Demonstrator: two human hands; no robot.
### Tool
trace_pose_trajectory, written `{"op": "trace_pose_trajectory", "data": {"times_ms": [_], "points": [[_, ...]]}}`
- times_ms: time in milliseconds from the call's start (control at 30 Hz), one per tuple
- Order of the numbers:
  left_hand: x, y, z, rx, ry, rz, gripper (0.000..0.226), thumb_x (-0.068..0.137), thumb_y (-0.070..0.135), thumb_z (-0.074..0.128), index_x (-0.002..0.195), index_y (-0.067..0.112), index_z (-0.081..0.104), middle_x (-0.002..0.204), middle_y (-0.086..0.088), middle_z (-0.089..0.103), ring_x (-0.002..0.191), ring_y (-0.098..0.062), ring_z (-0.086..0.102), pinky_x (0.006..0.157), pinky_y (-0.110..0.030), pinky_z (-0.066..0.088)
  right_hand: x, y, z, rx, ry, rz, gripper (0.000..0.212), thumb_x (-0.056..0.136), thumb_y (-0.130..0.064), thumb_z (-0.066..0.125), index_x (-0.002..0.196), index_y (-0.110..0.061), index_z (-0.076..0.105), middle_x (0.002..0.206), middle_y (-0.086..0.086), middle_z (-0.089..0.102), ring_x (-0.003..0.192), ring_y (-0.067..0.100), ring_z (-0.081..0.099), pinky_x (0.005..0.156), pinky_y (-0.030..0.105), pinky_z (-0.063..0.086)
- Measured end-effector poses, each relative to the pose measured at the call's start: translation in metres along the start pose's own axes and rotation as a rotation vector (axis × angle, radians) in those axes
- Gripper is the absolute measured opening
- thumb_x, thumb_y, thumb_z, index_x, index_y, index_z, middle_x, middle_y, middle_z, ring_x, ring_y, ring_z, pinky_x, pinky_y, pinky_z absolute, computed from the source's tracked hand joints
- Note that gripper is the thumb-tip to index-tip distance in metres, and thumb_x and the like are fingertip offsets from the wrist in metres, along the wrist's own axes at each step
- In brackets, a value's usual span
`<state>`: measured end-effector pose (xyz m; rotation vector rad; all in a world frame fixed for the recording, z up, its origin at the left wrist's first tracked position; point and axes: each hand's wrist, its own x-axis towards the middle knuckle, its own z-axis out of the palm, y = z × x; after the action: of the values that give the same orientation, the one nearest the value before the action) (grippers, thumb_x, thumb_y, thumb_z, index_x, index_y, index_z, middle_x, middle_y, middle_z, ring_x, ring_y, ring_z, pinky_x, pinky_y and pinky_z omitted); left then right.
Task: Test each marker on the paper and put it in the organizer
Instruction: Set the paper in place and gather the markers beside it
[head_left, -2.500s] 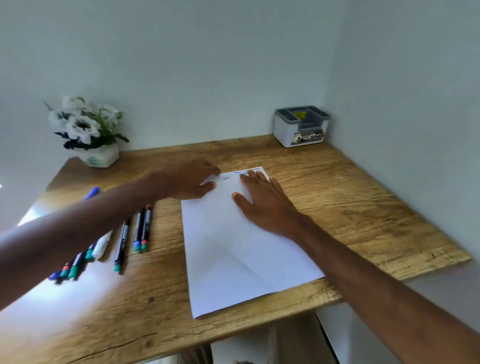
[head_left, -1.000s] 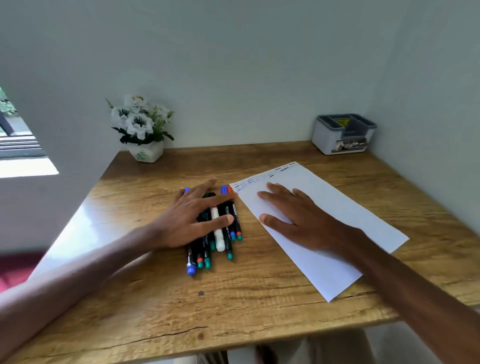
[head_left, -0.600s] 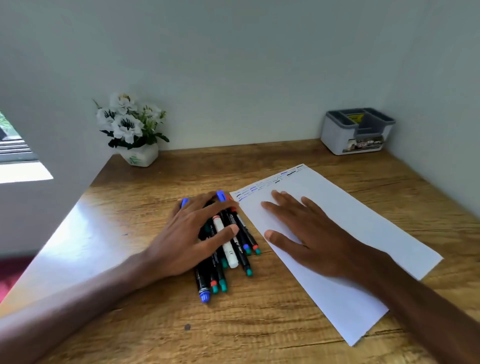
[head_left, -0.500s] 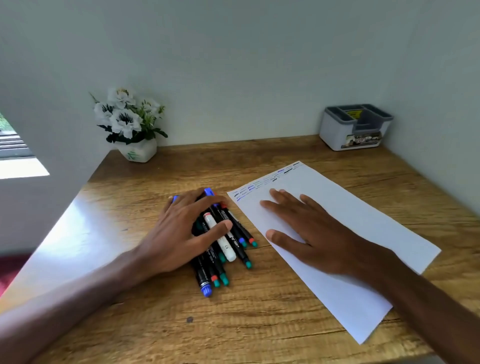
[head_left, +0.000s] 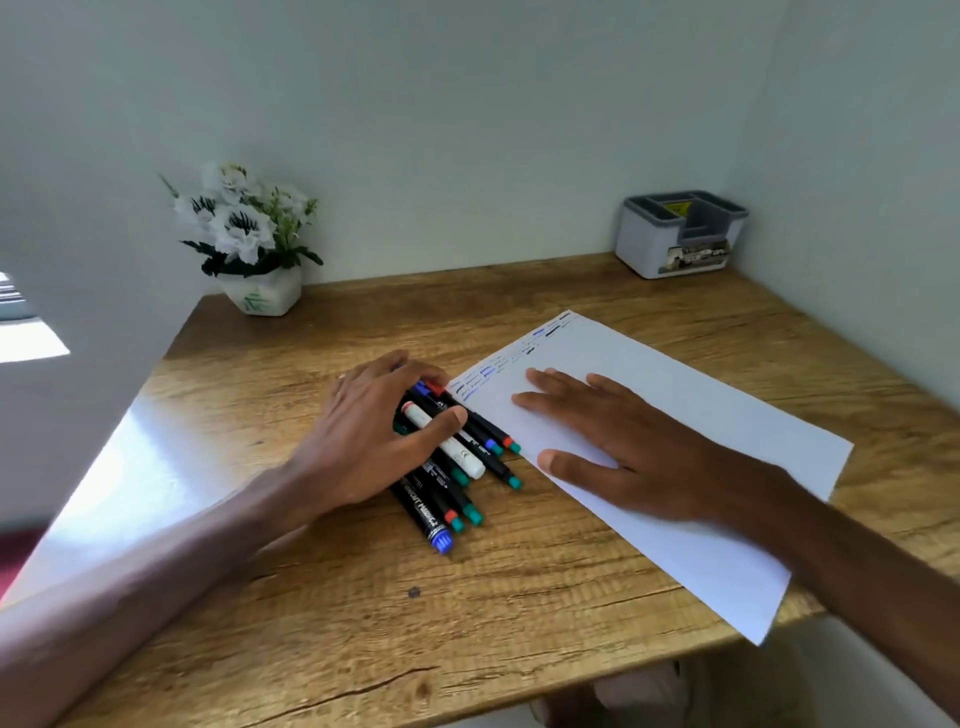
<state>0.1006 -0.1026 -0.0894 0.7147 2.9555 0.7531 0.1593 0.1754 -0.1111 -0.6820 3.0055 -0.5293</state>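
Note:
A bundle of several markers (head_left: 441, 501), mostly black with green, red and blue ends, lies on the wooden desk just left of the paper. One white marker (head_left: 464, 457) rests on top. My left hand (head_left: 363, 441) is cupped over the bundle, fingers bent over the far caps and thumb across the white marker. My right hand (head_left: 623, 447) lies flat on the white paper (head_left: 727, 415), which carries short ink strokes along its far left edge. The grey-and-white organizer (head_left: 675, 249) stands in the far right corner.
A white pot of white flowers (head_left: 262, 296) stands at the far left by the wall. Walls close the desk (head_left: 467, 623) at the back and right. The paper's near corner hangs over the front edge. Bright sunlight falls on the left side.
My left hand has slid the spread-out markers into one bundle beside the paper and now cups them more tightly. The paper turned to a slant, my right hand staying flat on it.

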Motion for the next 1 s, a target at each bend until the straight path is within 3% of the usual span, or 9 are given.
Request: {"op": "trace_pose_trajectory", "data": {"times_ms": [100, 333, 500, 633, 700, 800, 867, 933, 1000], "points": [[-0.001, 0.004, 0.0, 0.014, 0.006, -0.01, 0.059, 0.093, 0.066, 0.055, 0.143, 0.035, 0.052, 0.164, -0.001, 0.036, 0.153, -0.019, 0.026, 0.122, -0.046, 0.02, -0.002, 0.0, -0.002, -0.003, -0.01, -0.011, 0.063, 0.101, -0.063, 0.031, 0.159, -0.046, 0.015, 0.168, -0.025, 0.001, 0.15, -0.013, -0.008, 0.128, 0.034, 0.001], [0.001, -0.003, 0.001, 0.007, -0.022, -0.014, 0.079, 0.075, 0.085, 0.036, 0.14, 0.041, 0.051, 0.16, 0.005, 0.04, 0.15, -0.017, 0.03, 0.118, -0.046, 0.026, -0.005, -0.001, -0.003, 0.024, -0.007, -0.022, 0.061, 0.104, -0.058, 0.038, 0.159, -0.045, 0.017, 0.168, -0.026, 0.001, 0.15, -0.012, -0.008, 0.128, 0.036, 0.002], [0.0, 0.0, 0.003, -0.01, 0.006, 0.025, 0.082, 0.074, 0.085, 0.033, 0.141, 0.04, 0.051, 0.156, 0.012, 0.041, 0.135, 0.001, 0.028, 0.108, -0.032, 0.027, -0.006, -0.003, -0.007, 0.035, -0.023, -0.021, 0.061, 0.103, -0.056, 0.042, 0.158, -0.046, 0.017, 0.167, -0.03, -0.001, 0.149, -0.015, -0.009, 0.128, 0.03, -0.002], [0.0, 0.003, -0.002, -0.057, 0.015, 0.011, 0.083, 0.079, 0.089, 0.035, 0.149, 0.045, 0.04, 0.168, 0.008, 0.024, 0.154, -0.011, 0.016, 0.122, -0.047, 0.021, 0.001, -0.005, -0.014, 0.124, 0.062, -0.007, 0.057, 0.099, -0.059, 0.049, 0.153, -0.044, 0.037, 0.164, -0.031, 0.018, 0.148, -0.016, 0.01, 0.123, 0.016, 0.009], [0.006, -0.001, -0.01, -0.107, 0.087, 0.01, 0.079, 0.085, 0.085, 0.039, 0.15, 0.041, 0.041, 0.168, 0.009, 0.021, 0.152, -0.008, 0.015, 0.122, -0.053, 0.02, 0.013, -0.011, -0.025, 0.206, 0.228, 0.015, 0.043, 0.097, -0.051, 0.059, 0.138, -0.04, 0.059, 0.15, -0.029, 0.048, 0.137, -0.016, 0.038, 0.112, 0.007, 0.03], [0.02, -0.014, -0.021, -0.147, 0.203, -0.002, 0.062, 0.092, 0.066, 0.045, 0.142, 0.031, 0.053, 0.166, 0.006, 0.03, 0.151, -0.01, 0.025, 0.121, -0.052, 0.025, 0.04, -0.025, -0.045, 0.232, 0.348, -0.02, 0.015, 0.093, -0.029, 0.071, 0.107, -0.03, 0.079, 0.105, -0.025, 0.075, 0.1, -0.007, 0.067, 0.079, 0.013, 0.054], [0.029, -0.025, -0.025, -0.145, 0.239, -0.012, 0.051, 0.095, 0.057, 0.05, 0.134, 0.026, 0.059, 0.162, 0.001, 0.039, 0.15, -0.014, 0.03, 0.122, -0.052, 0.027, 0.064, -0.036, -0.055, 0.211, 0.292, -0.031, 0.007, 0.089, -0.023, 0.076, 0.093, -0.027, 0.081, 0.088, -0.02, 0.076, 0.083, 0.0, 0.07, 0.063, 0.01, 0.05], [0.035, -0.037, -0.025, -0.151, 0.226, -0.05, 0.045, 0.095, 0.053, 0.053, 0.127, 0.024, 0.063, 0.158, -0.001, 0.045, 0.147, -0.016, 0.036, 0.12, -0.055, 0.032, 0.084, -0.046, -0.056, 0.187, 0.197, -0.012, 0.002, 0.086, -0.028, 0.081, 0.087, -0.027, 0.079, 0.079, -0.014, 0.075, 0.074, 0.002, 0.069, 0.058, 0.008, 0.046], [0.04, -0.045, -0.026, -0.155, 0.2, -0.075, 0.047, 0.091, 0.059, 0.053, 0.121, 0.025, 0.065, 0.152, -0.003, 0.052, 0.143, -0.019, 0.043, 0.115, -0.056, 0.039, 0.093, -0.054, -0.048, 0.217, 0.117, 0.052, 0.016, 0.082, -0.04, 0.083, 0.092, -0.029, 0.076, 0.078, -0.011, 0.074, 0.066, 0.001, 0.068, 0.056, 0.013, 0.047]]}}
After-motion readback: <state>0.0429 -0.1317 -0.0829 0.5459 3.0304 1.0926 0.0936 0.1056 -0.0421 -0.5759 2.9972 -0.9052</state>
